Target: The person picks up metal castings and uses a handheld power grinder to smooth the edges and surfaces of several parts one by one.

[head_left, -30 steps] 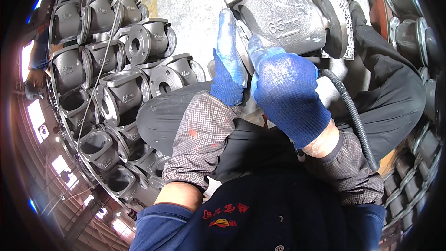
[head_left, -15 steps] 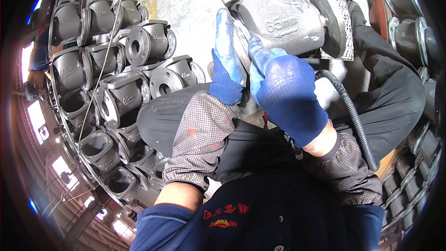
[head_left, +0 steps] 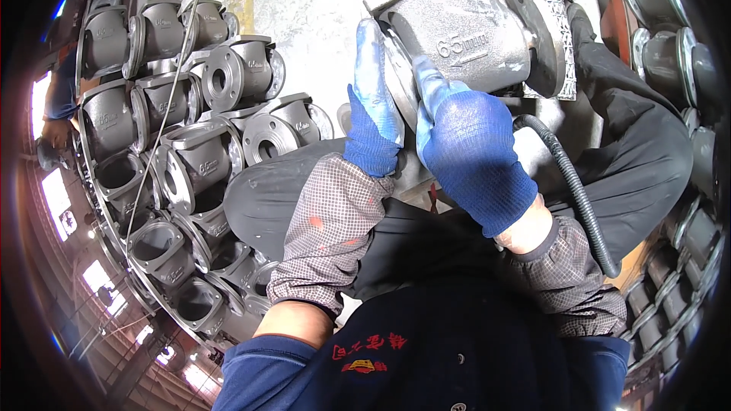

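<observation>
A grey cast-iron valve body (head_left: 464, 34) with round end flanges lies on its side in front of me, raised lettering on its wall. My left hand (head_left: 373, 99), in a blue glove, rests against its left flange (head_left: 400, 76), fingers stretched straight along the outer face. My right hand (head_left: 472, 144), also gloved, is closed at the flange's near edge, one finger reaching forward along the rim. Whatever is inside its grip is hidden behind the back of the glove.
Under the valve body is a mesh-patterned plate (head_left: 569, 68). A black corrugated hose (head_left: 569, 167) curves past my right forearm. Several similar valve bodies (head_left: 205, 156) stand stacked at left, others (head_left: 662, 65) at right. My bent legs (head_left: 636, 152) flank the work. Another person's arm (head_left: 61, 99) shows far left.
The right hand has shifted slightly, turning a little at the wrist near the flange. The dark piece below its wrist has mostly gone from sight. My left hand stays at the flange.
</observation>
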Demonstrator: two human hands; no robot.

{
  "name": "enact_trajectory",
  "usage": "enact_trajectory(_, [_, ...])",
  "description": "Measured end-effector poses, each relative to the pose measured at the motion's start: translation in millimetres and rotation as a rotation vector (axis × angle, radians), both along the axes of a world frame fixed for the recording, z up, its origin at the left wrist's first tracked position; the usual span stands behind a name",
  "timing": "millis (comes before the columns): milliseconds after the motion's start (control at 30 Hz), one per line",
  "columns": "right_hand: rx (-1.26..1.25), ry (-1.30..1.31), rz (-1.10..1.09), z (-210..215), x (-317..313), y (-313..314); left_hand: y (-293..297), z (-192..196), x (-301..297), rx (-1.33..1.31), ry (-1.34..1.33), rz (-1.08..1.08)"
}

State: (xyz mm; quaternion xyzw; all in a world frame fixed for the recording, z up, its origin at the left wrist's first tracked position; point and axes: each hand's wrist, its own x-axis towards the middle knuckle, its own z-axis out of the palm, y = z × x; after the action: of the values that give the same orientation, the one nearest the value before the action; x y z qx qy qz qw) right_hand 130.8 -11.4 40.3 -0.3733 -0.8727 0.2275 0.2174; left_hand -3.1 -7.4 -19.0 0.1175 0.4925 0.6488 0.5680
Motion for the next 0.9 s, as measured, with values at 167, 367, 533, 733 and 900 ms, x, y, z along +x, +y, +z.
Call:
enact_trajectory(167, [-0.007,-0.039,-0.009,0,-1,3,-2,4,1,0.003,-0.024,-0.021])
enact_trajectory(367, [-0.003,-0.149,-0.027,10,-2,6,-3,-1,-2,-0.068,-0.004,0.015])
enact_trajectory(533, [0.035,-0.233,-0.044,16,-4,10,-2,-2,-9,-0.014,-0.131,-0.1])
enact_trajectory(733, [-0.103,-0.035,0.05,12,5,16,-3,2,-2,-0.095,-0.156,-0.041])
enact_trajectory(900, [-0.154,-0.005,-0.073,9,2,12,-4,-8,-1,-0.082,0.007,0.058])
